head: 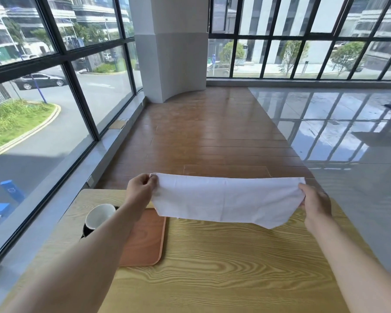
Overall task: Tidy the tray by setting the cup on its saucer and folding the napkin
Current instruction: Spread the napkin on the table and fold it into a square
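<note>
I hold a white napkin (226, 198) stretched out in the air above the far part of the table. My left hand (141, 188) pinches its upper left corner and my right hand (315, 203) grips its right edge. The cloth hangs down in a wide band between them. Below my left forearm lies an orange-brown tray (145, 240). A black cup with a white inside (98, 219) stands at the tray's left end, partly hidden by my arm. I cannot make out the saucer under it.
The tray rests on a light wooden table (224, 267). Tall windows (54, 98) run along the left, close to the table's left edge. Wooden floor (208, 132) and glossy tiles (336, 132) lie beyond the table's far edge.
</note>
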